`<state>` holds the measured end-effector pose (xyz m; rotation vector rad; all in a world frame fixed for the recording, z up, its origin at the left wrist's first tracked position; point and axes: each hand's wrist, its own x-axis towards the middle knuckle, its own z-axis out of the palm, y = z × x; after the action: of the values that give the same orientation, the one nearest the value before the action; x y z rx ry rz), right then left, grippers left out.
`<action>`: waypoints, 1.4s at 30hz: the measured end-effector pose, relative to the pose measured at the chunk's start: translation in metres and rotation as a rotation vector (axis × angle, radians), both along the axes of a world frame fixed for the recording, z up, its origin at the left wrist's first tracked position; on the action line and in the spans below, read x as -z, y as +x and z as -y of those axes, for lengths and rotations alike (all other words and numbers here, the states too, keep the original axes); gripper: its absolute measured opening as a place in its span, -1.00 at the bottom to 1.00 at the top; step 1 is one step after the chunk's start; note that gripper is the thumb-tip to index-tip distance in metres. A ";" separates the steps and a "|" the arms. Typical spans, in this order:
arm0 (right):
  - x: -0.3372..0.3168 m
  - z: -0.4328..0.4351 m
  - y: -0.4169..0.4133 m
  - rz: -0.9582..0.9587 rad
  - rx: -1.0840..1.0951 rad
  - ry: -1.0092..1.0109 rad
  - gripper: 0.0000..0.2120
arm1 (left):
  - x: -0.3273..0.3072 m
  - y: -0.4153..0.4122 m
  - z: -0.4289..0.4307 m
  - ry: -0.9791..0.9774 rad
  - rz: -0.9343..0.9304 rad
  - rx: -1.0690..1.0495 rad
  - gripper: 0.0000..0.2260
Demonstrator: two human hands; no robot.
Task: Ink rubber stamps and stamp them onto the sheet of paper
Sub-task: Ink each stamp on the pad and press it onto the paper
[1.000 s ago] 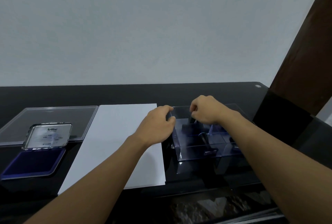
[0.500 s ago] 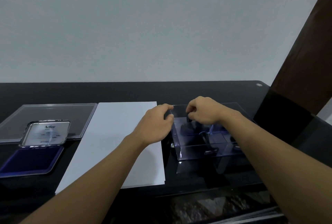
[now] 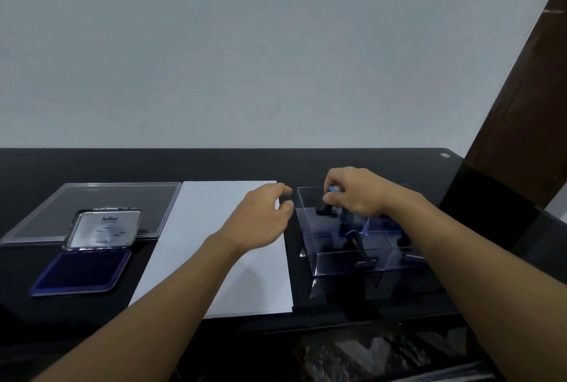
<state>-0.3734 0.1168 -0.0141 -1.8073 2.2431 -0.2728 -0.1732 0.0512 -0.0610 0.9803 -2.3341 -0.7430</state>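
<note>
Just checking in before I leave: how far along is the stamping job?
Done: the ink pad lies open. In hand: the right hand pinches a stamp at the clear box; the left hand holds nothing. Left: inking and stamping; the paper shows no marks.
</note>
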 end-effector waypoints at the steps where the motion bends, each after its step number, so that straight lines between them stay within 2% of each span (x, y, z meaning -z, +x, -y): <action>1: -0.005 -0.002 0.001 0.002 0.009 -0.022 -0.88 | -0.001 0.007 0.001 0.000 0.003 -0.012 -0.67; 8: -0.032 -0.011 0.038 0.058 0.012 -0.144 -0.89 | -0.006 0.081 0.008 -0.012 0.016 -0.128 -0.69; 14: -0.025 -0.001 0.113 0.108 -0.074 -0.130 -0.88 | 0.002 0.168 0.010 -0.034 0.075 -0.247 -0.69; 18: -0.014 0.019 0.161 0.127 -0.153 -0.104 -0.90 | 0.005 0.218 0.009 0.036 0.025 -0.295 -0.82; 23: 0.000 0.044 0.222 0.134 -0.257 -0.111 -0.87 | 0.022 0.272 0.024 -0.122 0.098 -0.437 -0.68; 27: 0.013 0.059 0.267 0.109 -0.353 -0.098 -0.86 | 0.036 0.307 0.037 -0.126 0.132 -0.488 -0.66; 34: 0.032 0.086 0.321 0.061 -0.444 -0.070 -0.86 | 0.066 0.335 0.039 -0.141 0.272 -0.563 -0.63; 42: 0.051 0.100 0.332 -0.042 -0.512 -0.066 -0.90 | 0.077 0.340 0.039 -0.190 0.268 -0.569 -0.62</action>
<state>-0.0415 0.0166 -0.0656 -2.3544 1.7265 -0.2096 0.1663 0.0124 -0.1379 1.6281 -2.1121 -0.1682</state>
